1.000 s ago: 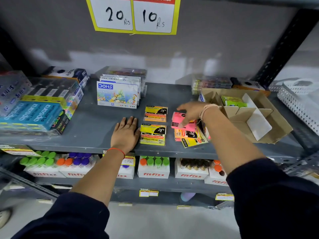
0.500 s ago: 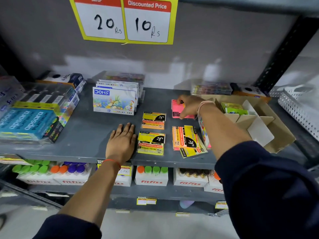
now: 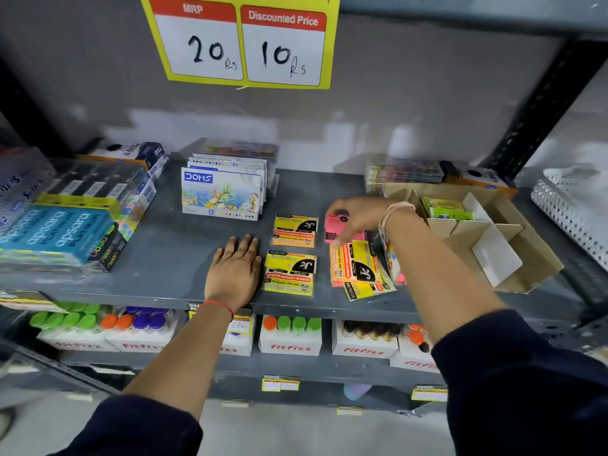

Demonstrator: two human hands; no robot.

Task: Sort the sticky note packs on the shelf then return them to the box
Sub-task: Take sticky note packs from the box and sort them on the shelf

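Note:
Two yellow sticky note packs lie on the grey shelf, one behind the other. To their right a pink pack lies flat, and a loose pile of orange and yellow packs sits in front of it. My right hand hovers just over the pink pack with fingers spread, holding nothing. My left hand rests flat on the shelf left of the yellow packs. The open cardboard box with dividers stands at the right, a green pack inside.
A row of DOMS pastel boxes stands behind my left hand. Blue apsara packs fill the shelf's left. Clear-wrapped packs sit behind the box. A white perforated basket is at far right. Fitfizz bottles line the lower shelf.
My right hand carried the pink pack from the pile to a spot farther back on the shelf, set it down and let go. My left hand stayed flat.

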